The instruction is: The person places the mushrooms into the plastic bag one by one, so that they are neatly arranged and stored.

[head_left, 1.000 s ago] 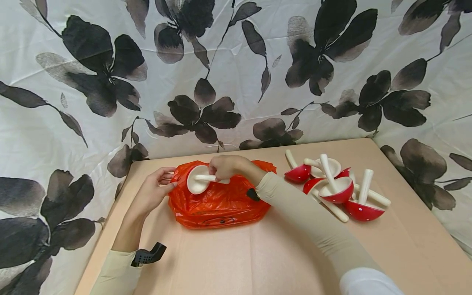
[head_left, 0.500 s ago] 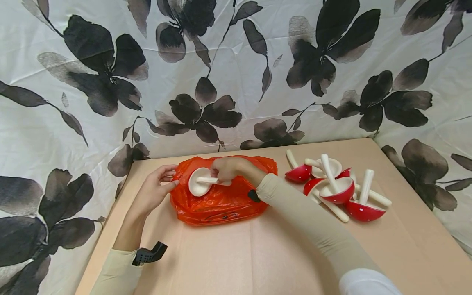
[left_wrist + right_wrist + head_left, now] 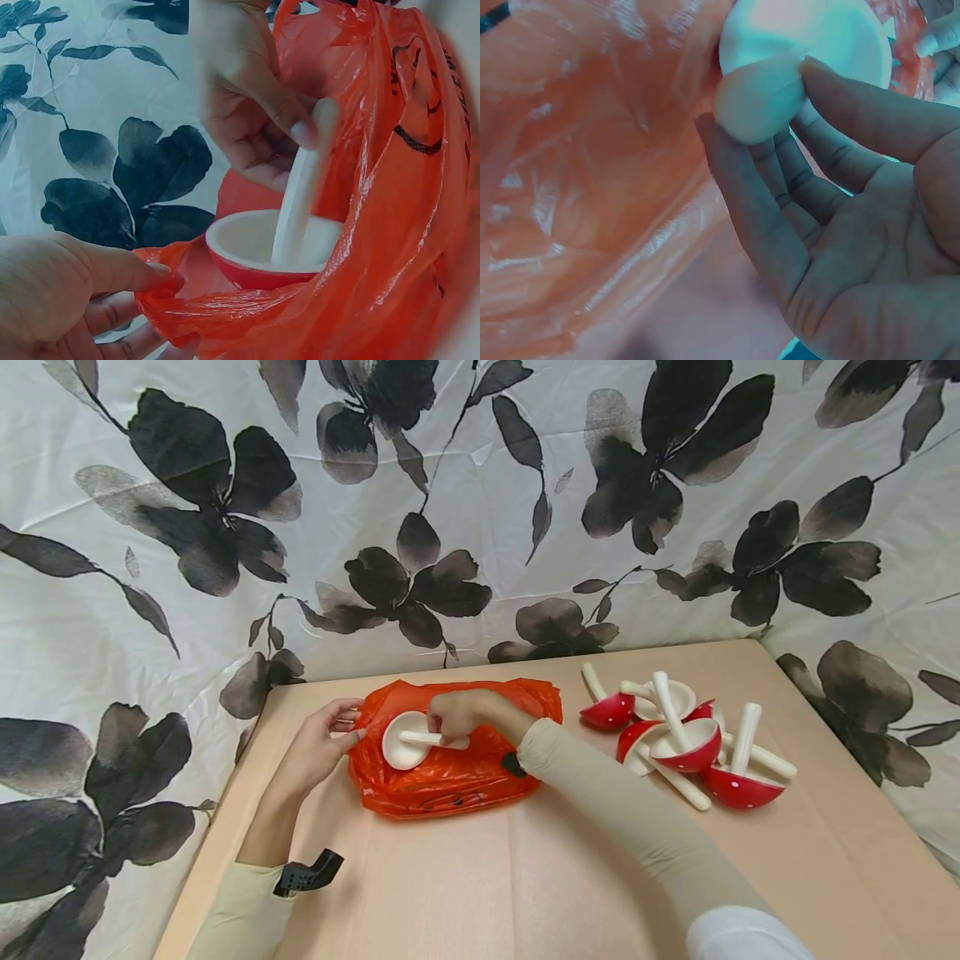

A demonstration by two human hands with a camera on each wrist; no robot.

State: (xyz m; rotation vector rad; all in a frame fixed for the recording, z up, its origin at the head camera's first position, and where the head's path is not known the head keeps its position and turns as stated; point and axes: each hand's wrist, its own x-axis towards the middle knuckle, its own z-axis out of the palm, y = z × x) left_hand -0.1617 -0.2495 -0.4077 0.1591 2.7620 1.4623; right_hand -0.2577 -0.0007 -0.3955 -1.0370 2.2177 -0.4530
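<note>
In the head view my right hand pinches the white handle of a ladle at the mouth of an orange plastic bag. Thumb and fingers grip near the handle's end, which the right wrist view shows close up as a rounded white tip. The left wrist view shows the bowl, red outside and white inside, sitting within the bag's opening with its handle standing up. My left hand holds the bag's left edge, its thumb pressing the plastic against the fingers. The bag's contents are hidden.
To the right lies a pile of several red and white ladles, one red bowl nearest the front. They rest on a light brown tabletop. Behind it hangs a white cloth with dark flowers.
The right hand and the ladle have shifted slightly toward the front of the table. The bag's front has drawn in a little. My left hand keeps its hold with almost no movement.
</note>
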